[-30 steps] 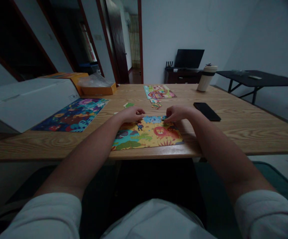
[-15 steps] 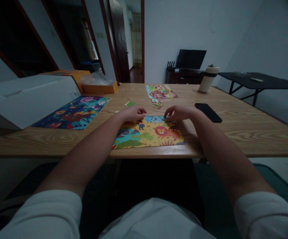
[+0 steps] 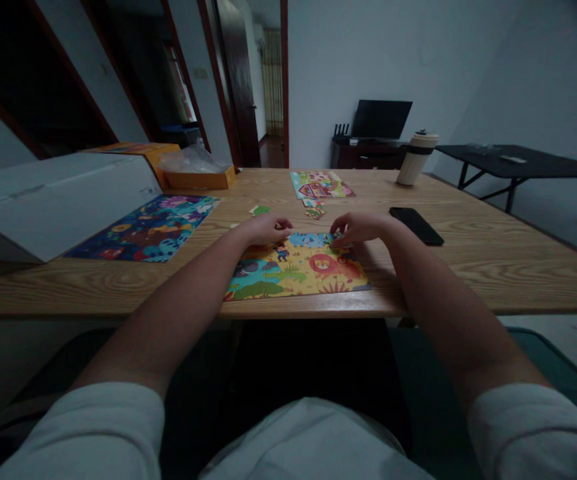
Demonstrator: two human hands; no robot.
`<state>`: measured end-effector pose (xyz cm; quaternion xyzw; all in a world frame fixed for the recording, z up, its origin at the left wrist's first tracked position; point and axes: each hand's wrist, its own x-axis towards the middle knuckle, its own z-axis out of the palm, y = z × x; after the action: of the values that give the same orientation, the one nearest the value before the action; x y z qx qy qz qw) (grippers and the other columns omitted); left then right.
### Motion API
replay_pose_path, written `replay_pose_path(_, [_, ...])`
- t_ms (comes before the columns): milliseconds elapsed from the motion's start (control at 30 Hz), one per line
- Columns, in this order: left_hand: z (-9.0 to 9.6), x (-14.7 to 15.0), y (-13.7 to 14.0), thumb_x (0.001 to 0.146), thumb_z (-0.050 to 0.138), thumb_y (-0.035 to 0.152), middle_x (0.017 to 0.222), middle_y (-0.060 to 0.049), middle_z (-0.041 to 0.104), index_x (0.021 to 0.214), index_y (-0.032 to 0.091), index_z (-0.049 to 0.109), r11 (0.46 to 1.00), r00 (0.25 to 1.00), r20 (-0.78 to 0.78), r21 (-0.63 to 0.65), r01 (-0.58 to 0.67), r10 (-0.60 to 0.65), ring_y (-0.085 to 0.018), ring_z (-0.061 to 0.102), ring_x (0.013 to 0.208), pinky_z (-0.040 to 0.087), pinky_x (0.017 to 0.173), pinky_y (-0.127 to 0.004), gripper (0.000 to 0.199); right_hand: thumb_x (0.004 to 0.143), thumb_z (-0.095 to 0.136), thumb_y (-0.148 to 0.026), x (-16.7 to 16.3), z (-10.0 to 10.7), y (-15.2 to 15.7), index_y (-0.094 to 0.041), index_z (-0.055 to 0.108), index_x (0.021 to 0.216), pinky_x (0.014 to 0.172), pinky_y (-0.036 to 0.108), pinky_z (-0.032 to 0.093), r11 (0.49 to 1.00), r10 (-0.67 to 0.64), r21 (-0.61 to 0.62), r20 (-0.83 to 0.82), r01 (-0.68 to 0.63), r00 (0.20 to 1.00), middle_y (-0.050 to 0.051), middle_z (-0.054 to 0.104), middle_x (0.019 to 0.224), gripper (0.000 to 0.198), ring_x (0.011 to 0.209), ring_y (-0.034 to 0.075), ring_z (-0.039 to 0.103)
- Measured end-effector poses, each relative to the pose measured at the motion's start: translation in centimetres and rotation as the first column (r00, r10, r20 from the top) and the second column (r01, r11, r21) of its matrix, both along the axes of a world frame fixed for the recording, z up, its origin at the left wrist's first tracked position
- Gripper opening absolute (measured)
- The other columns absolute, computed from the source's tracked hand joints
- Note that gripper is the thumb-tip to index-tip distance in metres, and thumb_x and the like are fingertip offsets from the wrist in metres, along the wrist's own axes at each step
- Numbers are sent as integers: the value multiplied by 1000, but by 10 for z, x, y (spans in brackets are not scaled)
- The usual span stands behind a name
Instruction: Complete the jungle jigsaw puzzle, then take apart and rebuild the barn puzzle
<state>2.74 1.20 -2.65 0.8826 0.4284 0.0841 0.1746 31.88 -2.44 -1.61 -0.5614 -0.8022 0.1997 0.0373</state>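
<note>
The puzzle [image 3: 298, 273] lies flat on the table [image 3: 493, 280], near the edge closest to the person. The left hand [image 3: 267, 229], fingers curled, is at the puzzle's far edge, and the right hand [image 3: 354, 228], fingers bent and partly closed, is at its far right corner; from where I stand, I cannot tell whether either holds anything. Beyond lie loose pieces [image 3: 315, 213] and a second puzzle [image 3: 321, 185]; a phone [image 3: 416, 225] lies rightward.

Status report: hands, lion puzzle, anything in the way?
Left hand, right hand at far side of lion puzzle. Hands hide part of it. Phone off right.
</note>
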Motion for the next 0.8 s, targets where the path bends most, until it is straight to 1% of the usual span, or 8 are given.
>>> replay_pose_path(67, [1, 0, 0, 87, 59, 41, 109, -9, 69, 112, 17, 69, 1000, 1000, 6, -1, -6, 6, -18, 64, 86, 45, 73, -24, 36, 72, 77, -38, 2, -1, 3, -21, 72, 99, 61, 28, 44, 999, 33, 25, -63, -32, 997, 6, 68, 91, 32, 71, 17, 60])
replay_pose_path(133, [1, 1, -1, 88, 58, 40, 109, -9, 69, 113, 16, 68, 1000, 998, 53, 2, -13, 13, -18, 64, 88, 46, 75, -25, 36, 78, 71, -33, -1, -4, 5, -20, 69, 95, 63, 26, 45, 991, 95, 113, -195, -74, 976, 5, 67, 91, 22, 75, 16, 59])
replay_pose_path(233, [2, 7, -1, 91, 55, 42, 111, -10, 68, 115, 15, 66, 999, 967, 253, -19, 31, -25, -19, 64, 95, 47, 79, -26, 38, 84, 62, -28, -20, -11, 6, -18, 65, 91, 71, 25, 47, 960, 227, 248, -409, -132, 884, 5, 66, 94, 13, 82, 14, 59])
replay_pose_path(333, [1, 13, -2, 88, 60, 44, 110, -10, 68, 118, 15, 64, 988, 910, 405, -86, 128, -82, -19, 64, 96, 48, 78, -26, 42, 85, 58, -26, -47, -20, 7, -16, 65, 92, 71, 24, 46, 936, 279, 328, -476, -125, 834, 5, 66, 90, 14, 78, 13, 58])
replay_pose_path(433, [1, 15, -5, 82, 68, 34, 102, -9, 70, 123, 16, 62, 990, 939, 341, -108, 92, -50, -17, 65, 86, 49, 74, -26, 45, 85, 58, -25, -65, -27, 8, -14, 66, 93, 65, 23, 44, 934, 218, 354, -493, -35, 842, 5, 66, 85, 16, 73, 13, 56])
replay_pose_path(500, [2, 15, -7, 83, 67, 27, 97, -8, 70, 124, 16, 61, 995, 959, 281, -86, 40, -14, -16, 65, 81, 49, 73, -26, 43, 86, 59, -25, -67, -29, 8, -14, 66, 99, 64, 23, 45, 942, 165, 335, -511, 19, 844, 7, 67, 89, 19, 75, 14, 57])
replay_pose_path(633, [7, 10, -9, 85, 62, 24, 98, -8, 69, 122, 14, 62, 999, 967, 256, -35, -10, 19, -15, 63, 81, 48, 73, -24, 38, 88, 58, -21, -55, -29, 10, -14, 63, 110, 69, 22, 48, 954, 74, 284, -543, 99, 837, 9, 67, 102, 24, 82, 14, 60])
replay_pose_path(800, [17, 2, -10, 89, 51, 19, 99, -7, 67, 128, 13, 61, 997, 965, 251, -16, -79, 80, -13, 59, 77, 43, 66, -21, 41, 87, 58, -21, -37, -32, 16, -12, 63, 107, 64, 20, 45, 942, 8, 291, -521, 169, 853, 9, 67, 102, 22, 77, 12, 59])
